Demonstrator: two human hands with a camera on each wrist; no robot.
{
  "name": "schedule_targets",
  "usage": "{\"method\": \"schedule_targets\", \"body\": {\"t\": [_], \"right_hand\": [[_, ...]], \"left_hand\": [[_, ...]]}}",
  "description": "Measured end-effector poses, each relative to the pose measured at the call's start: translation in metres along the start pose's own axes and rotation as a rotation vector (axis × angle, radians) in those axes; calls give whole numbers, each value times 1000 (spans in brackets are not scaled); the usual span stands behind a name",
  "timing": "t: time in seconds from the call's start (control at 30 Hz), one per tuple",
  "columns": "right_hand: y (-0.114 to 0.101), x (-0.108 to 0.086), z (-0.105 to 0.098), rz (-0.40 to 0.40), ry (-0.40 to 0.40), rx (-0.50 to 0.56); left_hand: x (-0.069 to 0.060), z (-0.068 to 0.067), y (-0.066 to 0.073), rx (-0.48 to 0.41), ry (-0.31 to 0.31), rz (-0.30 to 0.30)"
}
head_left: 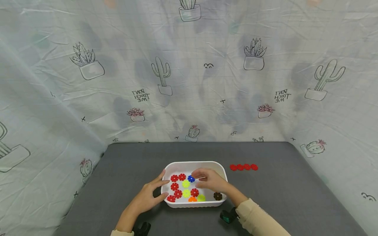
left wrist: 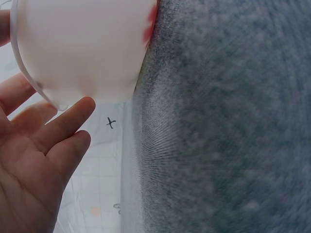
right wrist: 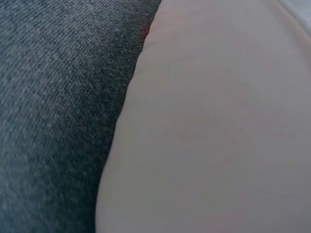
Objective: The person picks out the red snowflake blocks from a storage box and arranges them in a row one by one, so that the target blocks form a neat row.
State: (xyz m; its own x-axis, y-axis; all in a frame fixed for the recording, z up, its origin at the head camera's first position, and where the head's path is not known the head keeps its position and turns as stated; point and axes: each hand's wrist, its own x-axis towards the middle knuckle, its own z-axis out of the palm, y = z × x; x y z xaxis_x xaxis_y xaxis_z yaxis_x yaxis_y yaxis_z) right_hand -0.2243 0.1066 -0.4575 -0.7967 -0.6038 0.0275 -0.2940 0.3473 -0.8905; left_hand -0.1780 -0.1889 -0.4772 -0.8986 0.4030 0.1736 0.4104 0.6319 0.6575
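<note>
A white plastic tray (head_left: 193,205) holds several notched, flower-like plastic discs: red discs (head_left: 174,186), yellow discs (head_left: 186,184), a blue disc (head_left: 191,179), an orange disc (head_left: 192,199) and a dark brown disc (head_left: 218,196). My left hand (head_left: 148,195) rests at the tray's left end with its fingers spread. In the left wrist view, some fingertips reach over the rim and others lie along the outer wall (left wrist: 87,53). Above the tray's inside, my right hand (head_left: 211,180) has bent, parted fingers beside the blue disc; nothing shows between them. The right wrist view shows only the tray wall.
To the tray's right, several red discs (head_left: 243,167) form a row on the grey table (head_left: 274,196). Behind the table hangs a pale curtain (head_left: 192,82) with cactus drawings. Dark wrist devices (head_left: 228,215) sit at both cuffs.
</note>
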Motion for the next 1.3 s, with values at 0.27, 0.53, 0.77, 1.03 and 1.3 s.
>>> {"method": "schedule_targets", "body": {"t": [0.27, 0.53, 0.77, 1.03, 1.3], "right_hand": [[7, 4, 9, 84, -48, -76], [8, 5, 14, 144, -70, -173], [5, 5, 17, 165, -84, -222], [7, 9, 23, 135, -84, -361], [3, 10, 26, 147, -72, -457]], "left_hand": [[-1, 0, 2, -5, -7, -10], [0, -2, 1, -12, -6, 3], [1, -4, 1, -6, -12, 4], [2, -4, 2, -7, -15, -9], [2, -6, 3, -25, -19, -12]]}}
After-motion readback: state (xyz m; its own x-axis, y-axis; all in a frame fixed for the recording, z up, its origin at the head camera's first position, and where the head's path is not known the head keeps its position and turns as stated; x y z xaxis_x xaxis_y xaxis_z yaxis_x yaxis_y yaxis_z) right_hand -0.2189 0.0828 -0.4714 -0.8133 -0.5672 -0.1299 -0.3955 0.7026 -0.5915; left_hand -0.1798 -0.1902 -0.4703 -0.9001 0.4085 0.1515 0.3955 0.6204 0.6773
